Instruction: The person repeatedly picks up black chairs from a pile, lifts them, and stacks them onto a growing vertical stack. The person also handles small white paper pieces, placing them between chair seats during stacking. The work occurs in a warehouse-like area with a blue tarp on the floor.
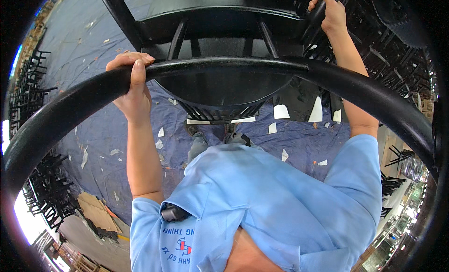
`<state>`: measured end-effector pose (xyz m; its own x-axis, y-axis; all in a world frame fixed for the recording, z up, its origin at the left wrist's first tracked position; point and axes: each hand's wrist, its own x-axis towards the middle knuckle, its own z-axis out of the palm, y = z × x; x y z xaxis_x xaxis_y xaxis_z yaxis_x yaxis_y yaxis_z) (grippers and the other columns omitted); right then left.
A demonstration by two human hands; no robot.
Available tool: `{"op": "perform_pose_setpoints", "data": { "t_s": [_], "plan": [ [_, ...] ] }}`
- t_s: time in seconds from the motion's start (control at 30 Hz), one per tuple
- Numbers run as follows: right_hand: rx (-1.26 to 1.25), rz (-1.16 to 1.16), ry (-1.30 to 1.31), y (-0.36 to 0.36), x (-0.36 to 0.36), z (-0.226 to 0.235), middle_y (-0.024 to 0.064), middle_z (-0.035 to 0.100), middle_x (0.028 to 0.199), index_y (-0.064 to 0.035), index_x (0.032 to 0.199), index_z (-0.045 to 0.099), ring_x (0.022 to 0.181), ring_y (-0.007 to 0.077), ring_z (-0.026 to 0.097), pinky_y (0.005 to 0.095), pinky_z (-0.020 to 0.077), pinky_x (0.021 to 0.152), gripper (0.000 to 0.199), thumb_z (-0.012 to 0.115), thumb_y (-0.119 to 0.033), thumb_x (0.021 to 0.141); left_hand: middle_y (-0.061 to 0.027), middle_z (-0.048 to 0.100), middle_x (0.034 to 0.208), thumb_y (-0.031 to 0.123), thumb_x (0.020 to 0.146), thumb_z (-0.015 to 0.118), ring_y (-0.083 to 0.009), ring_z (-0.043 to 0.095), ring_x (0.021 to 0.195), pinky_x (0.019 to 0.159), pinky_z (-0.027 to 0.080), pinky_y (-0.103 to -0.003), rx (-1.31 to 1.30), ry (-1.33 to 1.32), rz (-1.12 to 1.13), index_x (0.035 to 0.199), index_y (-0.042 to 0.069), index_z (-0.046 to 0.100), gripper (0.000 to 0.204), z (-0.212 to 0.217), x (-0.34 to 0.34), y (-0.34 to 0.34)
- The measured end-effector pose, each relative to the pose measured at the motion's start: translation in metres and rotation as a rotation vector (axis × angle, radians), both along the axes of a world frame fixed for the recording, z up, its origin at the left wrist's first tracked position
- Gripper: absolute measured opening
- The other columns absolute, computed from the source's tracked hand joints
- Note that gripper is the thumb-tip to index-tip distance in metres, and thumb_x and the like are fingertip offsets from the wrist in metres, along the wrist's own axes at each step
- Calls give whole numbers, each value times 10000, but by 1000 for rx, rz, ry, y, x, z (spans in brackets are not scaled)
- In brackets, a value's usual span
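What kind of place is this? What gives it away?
Likely a furniture workshop: black furniture in the person's left hand and right hand, stacks of what look like dark chairs along the left, and a blue floor sheet strewn with pale scraps.

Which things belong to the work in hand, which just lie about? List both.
In hand:
- glossy black curved wooden rail, in the left hand
- straight black wooden post, in the right hand

Lying about:
- irregular white paper-like scraps
- flat brown cardboard-like sheet
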<state>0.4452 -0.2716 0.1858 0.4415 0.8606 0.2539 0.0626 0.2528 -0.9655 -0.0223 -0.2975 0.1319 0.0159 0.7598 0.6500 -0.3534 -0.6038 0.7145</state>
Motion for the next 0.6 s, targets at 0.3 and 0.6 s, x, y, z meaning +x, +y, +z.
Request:
{"op": "perform_pose_setpoints", "data": {
  "t_s": [0.3,0.6],
  "plan": [
    [-27,25,20,20,0,-19,78,603,637,-28,758,622,574,196,597,339,490,571,137,705,-71,858,-159,656,901,-64,892,636,-244,651,867,882,515,-382,-69,21,18,1007,-7,552,153,-13,4,15],
    [-33,34,42,25,-1,-32,84,611,659,-18,776,622,606,197,606,342,497,600,128,702,-55,868,-154,628,912,-42,899,613,-245,622,870,891,505,-411,-77,52,38,1012,1,546,139,-23,7,25]
  ]
}}
